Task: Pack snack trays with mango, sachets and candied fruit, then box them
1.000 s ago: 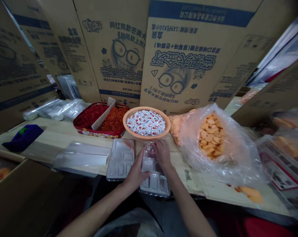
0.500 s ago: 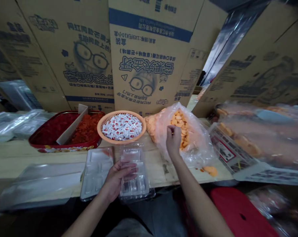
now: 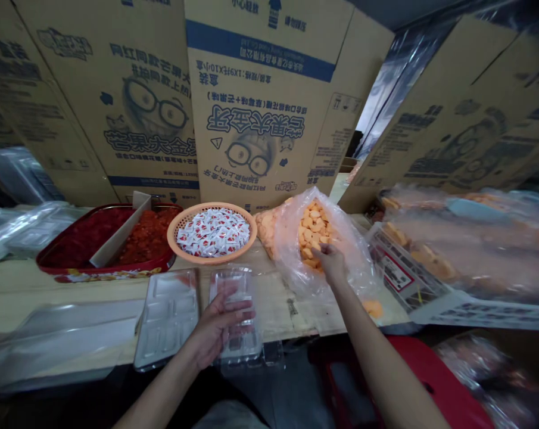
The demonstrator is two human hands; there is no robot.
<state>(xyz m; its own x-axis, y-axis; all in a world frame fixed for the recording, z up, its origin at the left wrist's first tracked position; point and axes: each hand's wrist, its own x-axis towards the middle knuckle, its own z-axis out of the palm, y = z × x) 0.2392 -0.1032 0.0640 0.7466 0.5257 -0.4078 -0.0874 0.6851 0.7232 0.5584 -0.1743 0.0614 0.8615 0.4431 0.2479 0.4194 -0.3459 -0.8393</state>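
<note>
At the far left, cloudy clear-plastic packages [image 3: 41, 229] lie on the pale wooden table [image 3: 276, 307], with a flat, see-through plastic sheet [image 3: 86, 328] nearer the front edge. Next comes a red, round-cornered metal tin [image 3: 117, 273], a strip of grey-brown cardboard [image 3: 120, 229] splitting it in two: dark red stuff to the left, orange-red bits to the right. In front of the tin's right end sits a clear plastic compartment tray [image 3: 167, 316]. Behind and to its right, a peach-coloured round plastic basket [image 3: 173, 241] is heaped with small white-and-red sachets [image 3: 213, 232].

The person's left hand [image 3: 212, 329] lies at a second clear compartment tray [image 3: 245, 351], fingers loosely spread across it — whether they grip it I cannot tell. Further right stands a translucent plastic bag [image 3: 356, 262], its mouth open on pale orange pieces [image 3: 314, 226]. The right hand [image 3: 334, 265] is in that mouth, fingertips drawn nearly together against the pieces — I cannot tell if one is caught between them. Beyond it, a white plastic crate [image 3: 497, 311] holds bagged orange goods [image 3: 474, 256].
</note>
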